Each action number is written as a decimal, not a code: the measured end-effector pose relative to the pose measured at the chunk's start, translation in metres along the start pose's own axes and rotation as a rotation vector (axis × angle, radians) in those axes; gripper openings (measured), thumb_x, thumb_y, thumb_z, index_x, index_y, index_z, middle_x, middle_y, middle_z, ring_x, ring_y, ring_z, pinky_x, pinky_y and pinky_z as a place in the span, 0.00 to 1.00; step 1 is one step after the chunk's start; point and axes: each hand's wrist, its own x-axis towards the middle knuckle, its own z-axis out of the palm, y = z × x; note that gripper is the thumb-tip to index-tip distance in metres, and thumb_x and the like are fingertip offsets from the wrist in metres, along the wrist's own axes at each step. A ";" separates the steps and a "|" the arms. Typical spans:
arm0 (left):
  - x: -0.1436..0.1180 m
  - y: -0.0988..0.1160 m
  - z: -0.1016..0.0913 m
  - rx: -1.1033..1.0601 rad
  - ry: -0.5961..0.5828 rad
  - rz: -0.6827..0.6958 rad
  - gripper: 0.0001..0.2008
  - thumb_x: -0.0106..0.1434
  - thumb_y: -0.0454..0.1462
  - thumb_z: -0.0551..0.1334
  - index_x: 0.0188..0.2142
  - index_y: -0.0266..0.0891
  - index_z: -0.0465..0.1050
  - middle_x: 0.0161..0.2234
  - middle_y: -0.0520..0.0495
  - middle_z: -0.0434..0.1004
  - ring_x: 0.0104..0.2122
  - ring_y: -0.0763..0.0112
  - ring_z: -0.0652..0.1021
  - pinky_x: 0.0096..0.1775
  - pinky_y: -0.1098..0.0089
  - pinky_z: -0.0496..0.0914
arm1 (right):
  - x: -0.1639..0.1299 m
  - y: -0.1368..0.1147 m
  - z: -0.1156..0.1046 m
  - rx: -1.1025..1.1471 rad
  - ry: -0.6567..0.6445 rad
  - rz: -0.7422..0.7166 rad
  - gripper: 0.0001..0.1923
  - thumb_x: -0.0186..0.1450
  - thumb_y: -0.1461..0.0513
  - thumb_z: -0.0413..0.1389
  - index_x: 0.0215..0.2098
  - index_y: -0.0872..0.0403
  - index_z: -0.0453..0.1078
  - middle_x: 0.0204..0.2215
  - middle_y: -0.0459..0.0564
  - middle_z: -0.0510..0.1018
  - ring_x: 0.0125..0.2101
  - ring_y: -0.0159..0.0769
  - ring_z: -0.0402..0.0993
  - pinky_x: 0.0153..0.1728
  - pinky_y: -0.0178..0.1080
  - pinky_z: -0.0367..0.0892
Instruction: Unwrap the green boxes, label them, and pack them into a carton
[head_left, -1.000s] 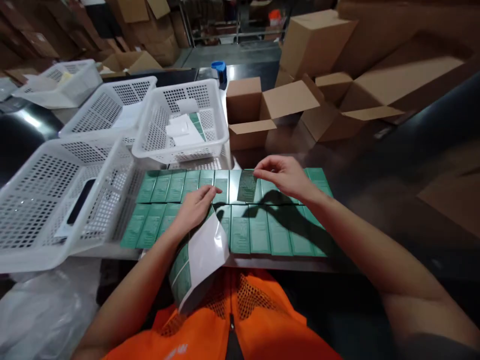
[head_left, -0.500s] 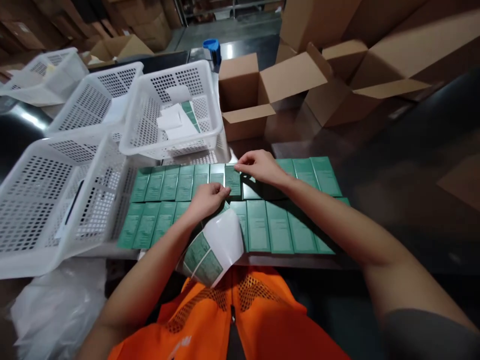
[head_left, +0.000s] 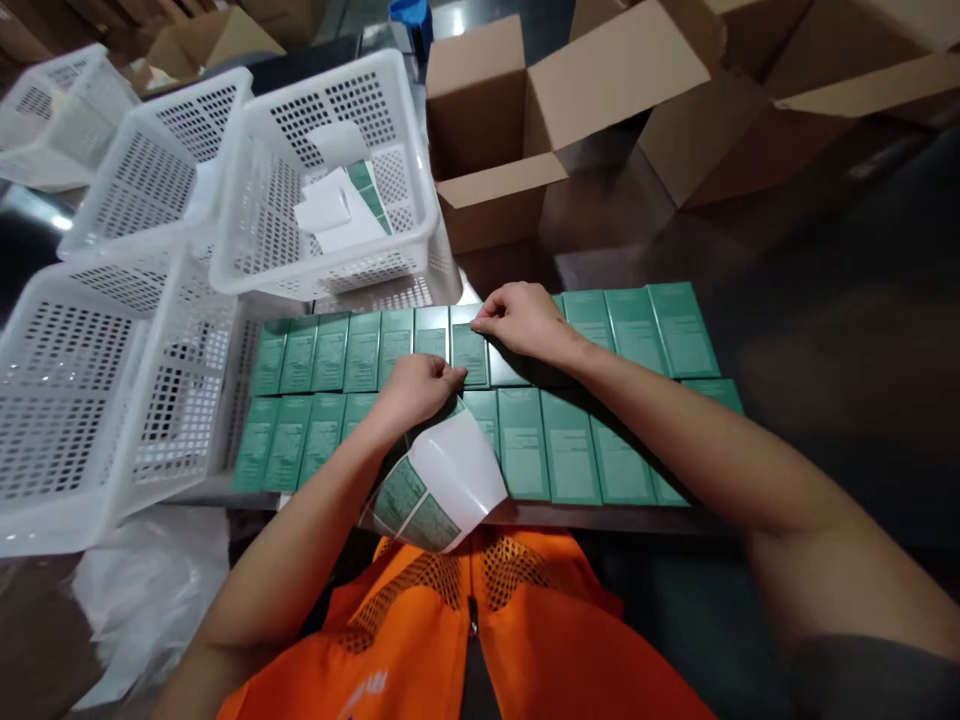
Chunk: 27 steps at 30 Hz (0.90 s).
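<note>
Two rows of green boxes lie side by side in front of me, most bearing a printed panel. My left hand is closed on a sheet of green stickers, which curls down towards my vest and shows bare white backing on its right part. Its fingertips rest by the lower edge of a box in the back row. My right hand is pinched at the upper right of that box, with its fingertips at a green sticker lying over the box face.
White perforated baskets stand at the left; one holds sheet scraps. Open cardboard boxes sit behind the rows and farther right. A blue object stands at the back. Clear plastic hangs at the lower left.
The camera view has shifted, so the baskets and cartons appear higher. The sticker now lies flatter on the box under my right fingertips. Both hands stay nearly in place.
</note>
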 end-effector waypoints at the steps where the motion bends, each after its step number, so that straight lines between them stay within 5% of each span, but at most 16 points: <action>1: 0.000 0.000 0.000 0.011 0.000 -0.001 0.19 0.62 0.46 0.60 0.20 0.39 0.73 0.19 0.47 0.73 0.23 0.66 0.70 0.27 0.67 0.57 | 0.000 0.000 0.000 -0.002 0.003 -0.003 0.06 0.60 0.60 0.64 0.28 0.54 0.81 0.28 0.48 0.82 0.30 0.36 0.75 0.30 0.37 0.59; 9: 0.011 0.016 -0.007 0.236 0.000 0.027 0.18 0.60 0.41 0.64 0.15 0.42 0.70 0.16 0.47 0.69 0.22 0.63 0.69 0.28 0.65 0.57 | -0.003 -0.001 0.006 -0.076 0.053 -0.013 0.04 0.59 0.61 0.65 0.30 0.53 0.77 0.32 0.49 0.79 0.32 0.37 0.72 0.33 0.38 0.59; 13: 0.015 0.023 -0.015 0.326 -0.064 0.003 0.26 0.59 0.42 0.67 0.08 0.43 0.62 0.12 0.48 0.60 0.19 0.63 0.67 0.29 0.65 0.56 | -0.002 0.001 0.008 -0.038 0.178 0.001 0.29 0.49 0.60 0.71 0.46 0.56 0.70 0.41 0.51 0.76 0.35 0.38 0.71 0.34 0.38 0.61; 17: 0.003 0.016 -0.021 0.322 -0.057 -0.002 0.29 0.60 0.45 0.67 0.08 0.43 0.58 0.12 0.50 0.57 0.19 0.66 0.64 0.29 0.65 0.53 | 0.003 0.003 0.004 -0.008 0.106 0.062 0.27 0.50 0.59 0.71 0.44 0.55 0.67 0.34 0.47 0.76 0.32 0.36 0.70 0.34 0.38 0.61; 19: -0.010 0.010 -0.024 0.265 0.107 0.033 0.28 0.63 0.46 0.64 0.11 0.43 0.58 0.14 0.50 0.58 0.20 0.66 0.64 0.29 0.66 0.52 | -0.002 -0.001 -0.001 0.031 0.066 0.078 0.25 0.52 0.58 0.70 0.43 0.54 0.67 0.32 0.46 0.76 0.30 0.35 0.70 0.33 0.38 0.62; 22: -0.033 0.002 -0.029 0.120 0.522 0.097 0.26 0.70 0.46 0.56 0.16 0.43 0.55 0.16 0.52 0.57 0.21 0.68 0.62 0.29 0.66 0.50 | -0.033 -0.018 -0.010 0.180 0.076 -0.013 0.19 0.59 0.56 0.65 0.44 0.54 0.66 0.32 0.46 0.76 0.30 0.35 0.72 0.33 0.38 0.66; 25: -0.055 -0.001 -0.028 -0.043 0.822 0.153 0.25 0.72 0.46 0.53 0.19 0.43 0.52 0.17 0.55 0.55 0.21 0.71 0.60 0.29 0.67 0.51 | -0.087 -0.046 -0.013 0.186 0.320 -0.300 0.15 0.65 0.55 0.62 0.45 0.52 0.68 0.36 0.48 0.79 0.35 0.37 0.76 0.37 0.39 0.70; 27: -0.066 0.000 -0.023 -0.138 0.903 0.210 0.24 0.73 0.47 0.51 0.21 0.42 0.53 0.17 0.55 0.55 0.21 0.72 0.60 0.28 0.67 0.52 | -0.125 -0.065 -0.012 0.044 0.466 -0.496 0.10 0.67 0.58 0.62 0.45 0.51 0.70 0.39 0.50 0.80 0.40 0.39 0.77 0.42 0.42 0.70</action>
